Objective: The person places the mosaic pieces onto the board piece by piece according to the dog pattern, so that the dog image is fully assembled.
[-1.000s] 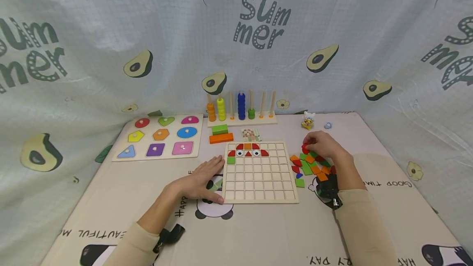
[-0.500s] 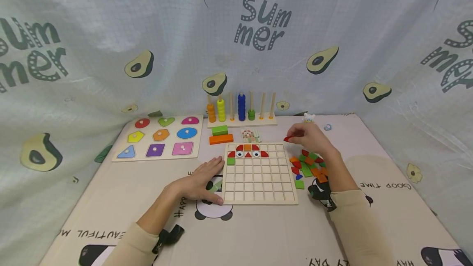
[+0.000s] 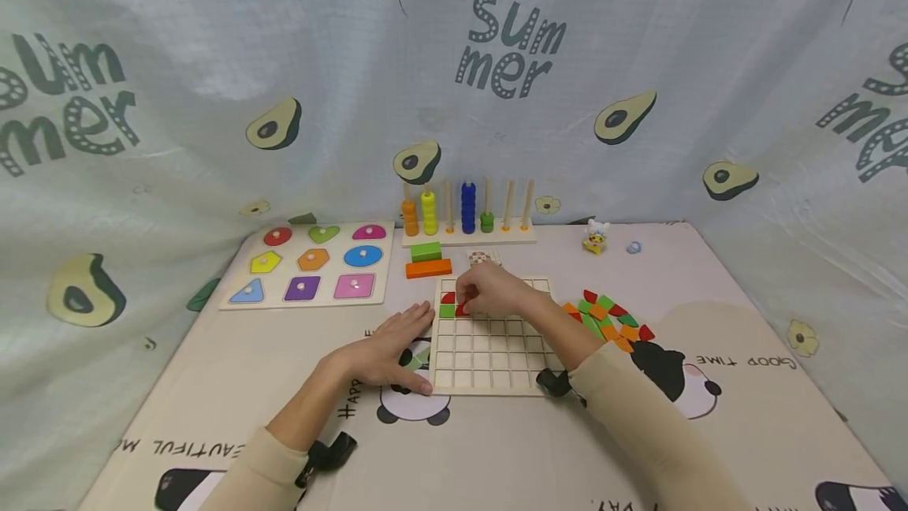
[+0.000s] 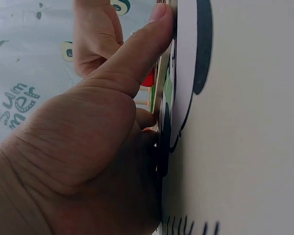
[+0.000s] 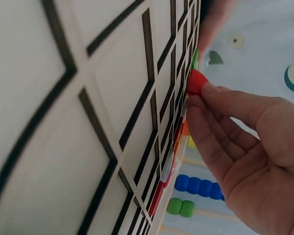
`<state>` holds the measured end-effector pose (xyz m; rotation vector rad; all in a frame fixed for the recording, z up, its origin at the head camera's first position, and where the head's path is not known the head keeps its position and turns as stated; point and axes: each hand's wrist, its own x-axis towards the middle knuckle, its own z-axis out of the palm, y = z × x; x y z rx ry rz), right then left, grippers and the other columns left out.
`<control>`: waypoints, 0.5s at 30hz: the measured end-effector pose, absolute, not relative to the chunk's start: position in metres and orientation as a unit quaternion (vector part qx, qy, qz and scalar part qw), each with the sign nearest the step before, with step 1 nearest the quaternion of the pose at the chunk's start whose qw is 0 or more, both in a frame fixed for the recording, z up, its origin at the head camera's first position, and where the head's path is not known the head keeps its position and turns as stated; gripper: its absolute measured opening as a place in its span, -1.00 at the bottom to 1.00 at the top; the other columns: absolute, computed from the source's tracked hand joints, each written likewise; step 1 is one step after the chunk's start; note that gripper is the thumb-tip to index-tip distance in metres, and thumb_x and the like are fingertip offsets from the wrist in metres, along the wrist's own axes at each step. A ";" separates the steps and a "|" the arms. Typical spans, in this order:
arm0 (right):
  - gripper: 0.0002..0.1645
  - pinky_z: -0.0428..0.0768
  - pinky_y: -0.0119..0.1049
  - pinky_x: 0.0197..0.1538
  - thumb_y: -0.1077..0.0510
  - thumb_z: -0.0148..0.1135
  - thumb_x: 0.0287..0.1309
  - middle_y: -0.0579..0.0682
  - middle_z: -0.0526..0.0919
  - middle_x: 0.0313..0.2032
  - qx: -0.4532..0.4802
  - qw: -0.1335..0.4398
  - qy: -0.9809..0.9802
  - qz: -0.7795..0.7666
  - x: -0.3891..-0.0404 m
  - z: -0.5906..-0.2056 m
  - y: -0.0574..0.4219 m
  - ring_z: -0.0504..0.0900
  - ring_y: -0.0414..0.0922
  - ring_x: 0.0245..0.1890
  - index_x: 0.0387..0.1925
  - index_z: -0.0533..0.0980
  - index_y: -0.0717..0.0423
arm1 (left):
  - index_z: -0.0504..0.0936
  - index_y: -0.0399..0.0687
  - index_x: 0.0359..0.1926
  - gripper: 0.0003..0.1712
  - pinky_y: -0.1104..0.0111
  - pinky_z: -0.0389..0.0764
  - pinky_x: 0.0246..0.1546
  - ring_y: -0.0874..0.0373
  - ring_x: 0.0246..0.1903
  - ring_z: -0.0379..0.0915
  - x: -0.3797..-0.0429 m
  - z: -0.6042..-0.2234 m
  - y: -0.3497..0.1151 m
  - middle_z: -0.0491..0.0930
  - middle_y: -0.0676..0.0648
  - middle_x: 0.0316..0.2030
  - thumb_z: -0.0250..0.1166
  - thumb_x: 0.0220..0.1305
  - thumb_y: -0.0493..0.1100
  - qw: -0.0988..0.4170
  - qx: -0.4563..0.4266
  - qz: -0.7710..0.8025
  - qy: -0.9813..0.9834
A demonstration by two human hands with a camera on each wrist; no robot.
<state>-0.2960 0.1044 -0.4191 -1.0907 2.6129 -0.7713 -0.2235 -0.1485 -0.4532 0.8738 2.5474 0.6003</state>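
Note:
A wooden grid board [image 3: 489, 393] lies on the table in the head view. My right hand [image 3: 493, 290] reaches over its upper left part and pinches a red rounded tile [image 5: 197, 82] between thumb and fingertips, right at a cell beside the green square tile [image 3: 447, 311]. Another red tile [image 3: 448, 298] sits in the cell above the green one; the hand hides most other placed tiles. My left hand [image 3: 390, 353] rests with fingers stretched along the board's left edge. Its thumb [image 4: 152, 41] touches the board near the lower left corner.
Loose coloured tiles [image 3: 608, 325] lie right of the board. Behind it are a picture card [image 3: 481, 257], green [image 3: 426, 251] and orange [image 3: 429, 268] blocks and a bead rack [image 3: 468, 235]. A shape puzzle [image 3: 307, 282] is at left, a small figurine [image 3: 596, 236] at back right.
My right hand has carried the red tile leftward from the loose pile, past the board's upper right corner, to the board's left columns. My left hand has stayed in place.

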 end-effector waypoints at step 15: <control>-0.89 0.51 -0.37 -0.37 0.32 0.39 0.02 -0.16 0.64 -0.53 -0.365 0.104 0.891 -0.249 -0.296 -0.417 0.101 0.51 -0.24 -0.51 -0.49 0.63 0.08 | -0.22 0.07 0.53 0.40 0.08 -0.28 0.46 0.13 0.49 -0.47 -0.223 -0.453 -0.148 -0.31 0.03 0.52 0.35 -0.14 0.49 0.188 0.309 0.213 0.908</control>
